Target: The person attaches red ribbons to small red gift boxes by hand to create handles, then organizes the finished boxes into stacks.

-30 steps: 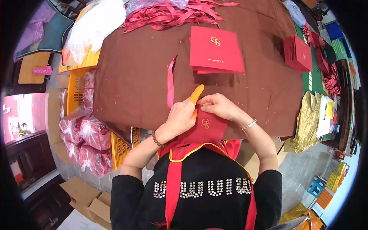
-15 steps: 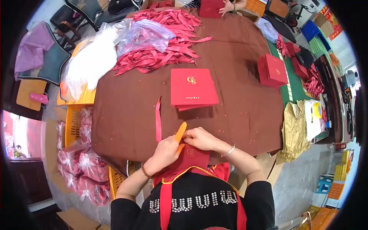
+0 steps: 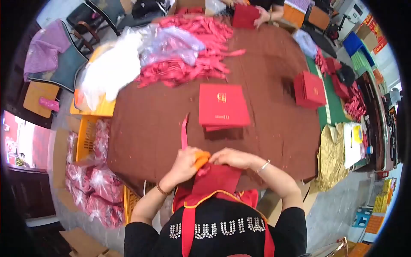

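My left hand (image 3: 186, 164) is closed around an orange tool (image 3: 202, 159) at the table's near edge. Its kind is hard to make out. Between my hands and my lap hangs a flat dark red piece (image 3: 219, 179), like a paper bag or card, and my right hand (image 3: 233, 158) pinches its upper edge. A bit of pink ribbon (image 3: 204, 172) shows below the orange tool. Just beyond my left hand a single pink ribbon strip (image 3: 184, 132) lies on the cloth. Further in, a stack of red gold-printed pieces (image 3: 223, 105) lies ahead of my hands.
A heap of pink-red ribbons (image 3: 184, 70) lies at the far left of the brown-covered table (image 3: 269, 141), with a clear plastic bag (image 3: 173, 45) on it. Another red stack (image 3: 309, 90) stands right. Across the table, a person's hand (image 3: 262, 16) holds a red piece (image 3: 245, 17).
The orange tool has swung down from pointing forward and now lies lower across my left hand. My hands have spread slightly. The whole view has shifted with the head.
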`<state>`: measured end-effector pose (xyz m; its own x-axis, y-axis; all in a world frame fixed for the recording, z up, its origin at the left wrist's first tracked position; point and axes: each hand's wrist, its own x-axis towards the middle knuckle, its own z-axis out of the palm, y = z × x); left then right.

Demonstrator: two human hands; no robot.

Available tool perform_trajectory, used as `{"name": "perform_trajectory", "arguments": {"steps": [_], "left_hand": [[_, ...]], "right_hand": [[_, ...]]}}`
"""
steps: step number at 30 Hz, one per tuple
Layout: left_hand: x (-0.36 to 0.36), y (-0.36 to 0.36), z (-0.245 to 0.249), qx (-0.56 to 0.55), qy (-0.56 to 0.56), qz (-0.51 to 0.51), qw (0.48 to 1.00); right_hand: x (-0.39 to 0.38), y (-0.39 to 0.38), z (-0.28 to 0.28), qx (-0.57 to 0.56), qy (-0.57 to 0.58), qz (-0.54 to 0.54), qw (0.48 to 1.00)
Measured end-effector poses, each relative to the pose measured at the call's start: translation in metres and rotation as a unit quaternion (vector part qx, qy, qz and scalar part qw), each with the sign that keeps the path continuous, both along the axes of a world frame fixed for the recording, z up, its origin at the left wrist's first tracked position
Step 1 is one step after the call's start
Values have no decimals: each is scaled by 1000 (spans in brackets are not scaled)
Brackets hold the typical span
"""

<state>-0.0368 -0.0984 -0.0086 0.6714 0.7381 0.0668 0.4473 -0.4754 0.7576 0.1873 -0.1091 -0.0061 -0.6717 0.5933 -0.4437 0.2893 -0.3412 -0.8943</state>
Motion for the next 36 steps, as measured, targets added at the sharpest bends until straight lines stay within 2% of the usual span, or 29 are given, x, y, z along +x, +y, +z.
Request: {"name": "perform_trajectory", "arguments": {"steps": [3, 5, 6, 8, 9, 14, 15, 18, 20, 22, 25, 27, 28, 30, 34, 36], "left_hand": [[4, -3, 8, -44, -36, -26, 998], [4, -1, 9, -41, -63, -35, 997], [3, -2, 11, -60, -69, -38, 995], [1, -7, 9, -87, -75, -38, 993], [0, -8, 8, -101, -84, -34, 991], [-3, -7, 0, -133, -115, -45, 983], [-3, -6, 3, -163, -130, -60, 976], [-1, -6, 4, -236, -139, -76, 959], [0, -7, -9, -231, -163, -89, 955], [3, -6, 1, -261, -137, -96, 951], [6, -2, -6, -247, -150, -114, 951], [7, 1, -7, -334, -161, -119, 921], [6, 3, -10, -336, -160, -117, 921], [5, 7, -18, -341, -162, -186, 907], [2, 8, -16, -357, -197, -177, 896], [-4, 7, -10, -443, -182, -135, 867]], "right_hand": [[4, 5, 11, -7, 1, 27, 1000], [9, 9, 9, -26, 13, 107, 994], [8, 9, 9, -25, 13, 108, 994], [7, 7, 8, 52, 43, 123, 990], [5, 6, 15, 55, 7, 121, 991], [2, 1, 15, 128, -14, 93, 987], [3, 2, 18, 177, -25, 101, 979], [6, 2, 20, 206, -36, 125, 970], [9, 3, 10, 261, 3, 133, 956], [12, 4, 9, 243, -8, 144, 959], [12, 0, 21, 283, -18, 149, 947], [10, -2, 34, 451, -105, 193, 865], [10, -2, 31, 450, -102, 193, 866], [12, 0, 20, 464, -36, 182, 866], [29, 4, 5, 414, -11, 132, 900], [38, 3, 2, 413, -27, 130, 901]]}}
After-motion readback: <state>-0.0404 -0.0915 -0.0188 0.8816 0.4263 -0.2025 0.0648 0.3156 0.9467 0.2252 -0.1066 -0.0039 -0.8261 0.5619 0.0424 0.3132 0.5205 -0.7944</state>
